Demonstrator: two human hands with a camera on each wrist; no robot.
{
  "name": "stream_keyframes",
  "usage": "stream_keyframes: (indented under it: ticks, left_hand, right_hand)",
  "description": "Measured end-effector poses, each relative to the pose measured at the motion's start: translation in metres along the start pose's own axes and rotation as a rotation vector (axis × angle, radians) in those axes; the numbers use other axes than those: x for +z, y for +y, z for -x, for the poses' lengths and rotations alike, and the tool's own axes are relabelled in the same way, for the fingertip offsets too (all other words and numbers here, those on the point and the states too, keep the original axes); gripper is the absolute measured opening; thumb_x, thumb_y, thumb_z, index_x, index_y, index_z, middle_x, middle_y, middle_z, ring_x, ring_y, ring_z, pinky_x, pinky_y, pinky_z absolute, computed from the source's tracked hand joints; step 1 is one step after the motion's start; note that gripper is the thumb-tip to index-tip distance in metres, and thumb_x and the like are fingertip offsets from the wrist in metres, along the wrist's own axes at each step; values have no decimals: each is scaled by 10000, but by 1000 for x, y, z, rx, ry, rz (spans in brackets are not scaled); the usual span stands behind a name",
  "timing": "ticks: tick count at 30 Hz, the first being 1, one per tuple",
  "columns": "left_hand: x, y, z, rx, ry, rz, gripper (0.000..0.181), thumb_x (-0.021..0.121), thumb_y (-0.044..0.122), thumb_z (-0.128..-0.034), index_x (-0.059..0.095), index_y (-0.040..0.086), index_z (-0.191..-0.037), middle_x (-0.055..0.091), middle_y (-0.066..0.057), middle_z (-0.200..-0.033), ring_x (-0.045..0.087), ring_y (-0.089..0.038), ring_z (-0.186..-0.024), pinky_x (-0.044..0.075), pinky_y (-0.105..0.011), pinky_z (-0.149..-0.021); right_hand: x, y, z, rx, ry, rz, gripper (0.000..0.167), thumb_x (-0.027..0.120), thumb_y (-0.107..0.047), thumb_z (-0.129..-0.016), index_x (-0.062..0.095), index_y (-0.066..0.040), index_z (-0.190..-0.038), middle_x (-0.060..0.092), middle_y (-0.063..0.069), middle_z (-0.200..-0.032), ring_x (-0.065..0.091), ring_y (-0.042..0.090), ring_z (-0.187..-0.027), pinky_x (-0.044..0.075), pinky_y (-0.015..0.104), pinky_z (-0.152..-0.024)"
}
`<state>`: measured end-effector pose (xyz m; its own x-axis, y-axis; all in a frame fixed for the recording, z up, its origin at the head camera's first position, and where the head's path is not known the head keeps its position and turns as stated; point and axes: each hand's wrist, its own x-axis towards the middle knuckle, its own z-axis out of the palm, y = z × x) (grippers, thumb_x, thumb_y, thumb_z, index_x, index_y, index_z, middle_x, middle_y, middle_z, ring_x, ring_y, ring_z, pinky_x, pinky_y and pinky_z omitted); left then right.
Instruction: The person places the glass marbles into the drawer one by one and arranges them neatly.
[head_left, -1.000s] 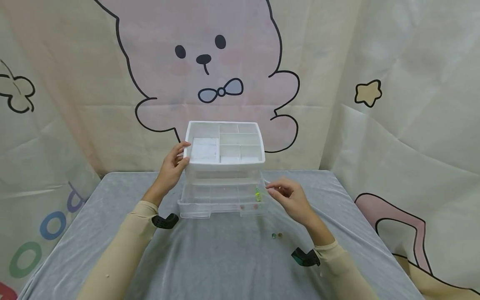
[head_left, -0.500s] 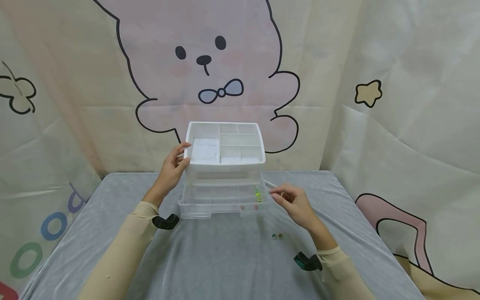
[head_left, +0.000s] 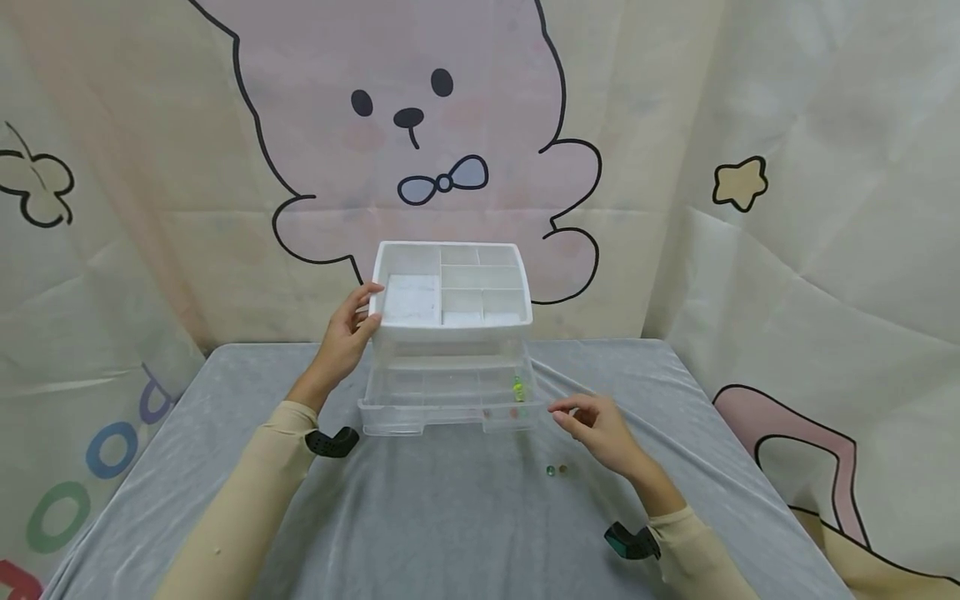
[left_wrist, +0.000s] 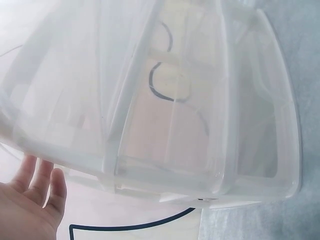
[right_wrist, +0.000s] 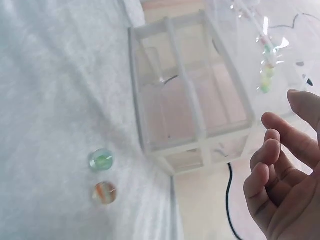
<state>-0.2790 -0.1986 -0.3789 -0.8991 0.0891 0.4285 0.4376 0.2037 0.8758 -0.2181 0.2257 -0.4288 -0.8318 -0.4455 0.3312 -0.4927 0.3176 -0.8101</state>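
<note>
A clear plastic drawer box (head_left: 450, 346) with a white divided top tray (head_left: 411, 296) stands on the table, its drawer (head_left: 420, 417) pulled out at the front. My left hand (head_left: 341, 337) rests against the tray's left side; its fingertips touch the edge in the left wrist view. Green-yellow marbles (head_left: 518, 388) lie in the drawer's right compartment, with blurred reddish spots below them. My right hand (head_left: 600, 433) hovers right of the drawer, fingers loosely bent and holding nothing. Nearby on the cloth lie a green glass marble (right_wrist: 101, 160) and an orange-brown marble (right_wrist: 104, 192).
A grey cloth (head_left: 450, 517) covers the table. Behind it hangs a curtain (head_left: 480, 108) printed with a pink bear. Printed side curtains (head_left: 825, 275) stand close to the table's left and right edges.
My right hand has moved down and to the right, away from the drawer's side. My left hand, the box and the two loose marbles have stayed in place.
</note>
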Motion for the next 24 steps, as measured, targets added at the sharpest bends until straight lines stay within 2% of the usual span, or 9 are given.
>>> stream_keyframes:
  ticks: [3,6,10,14,19,24]
  left_hand:
    - [0,1,1,-6,3,2,442,470,93,-1055,398,90,-1492,339,-257,-1573,488,-448,-1340,444,-167,-864]
    - [0,2,0,-13,0,-12,445,465,109,-1058,393,103,-1498,318,-240,-1588,484,-433,-1348,440,-172,-869]
    - [1,2,-1,-18,-5,-18,444,457,123,-1062,392,117,-1501,321,-231,-1588,490,-420,-1338,443,-185,-868]
    - [1,3,-1,-19,-8,-20,444,457,120,-1059,396,121,-1498,341,-232,-1577,500,-416,-1330,450,-180,-861]
    - [1,3,0,-13,-8,-29,452,451,118,-1059,386,107,-1506,330,-237,-1589,497,-429,-1335,451,-192,-871]
    - [1,3,1,-22,-12,-43,450,453,136,-1064,384,124,-1509,328,-218,-1599,498,-417,-1348,457,-228,-884]
  right_hand:
    - [1,7,7,35,-21,9,164,624,-34,-979,732,-10,-1099,534,72,-653,399,3,-526,392,241,-486]
    - [1,20,13,55,-43,15,178,625,-56,-984,727,16,-1111,612,35,-744,434,-6,-545,434,247,-520]
    - [0,26,19,72,-73,13,210,628,-58,-984,709,79,-1121,694,102,-877,468,-7,-563,460,247,-546]
    - [-2,32,23,106,-120,13,228,647,-70,-974,704,98,-1117,696,224,-923,463,-23,-557,435,225,-522]
    - [-5,42,29,158,-185,8,232,673,-78,-958,706,96,-1110,677,183,-936,469,-25,-560,419,202,-531]
    - [-7,52,32,166,-211,-10,228,691,-62,-942,702,102,-1100,656,213,-908,501,-10,-583,427,197,-536]
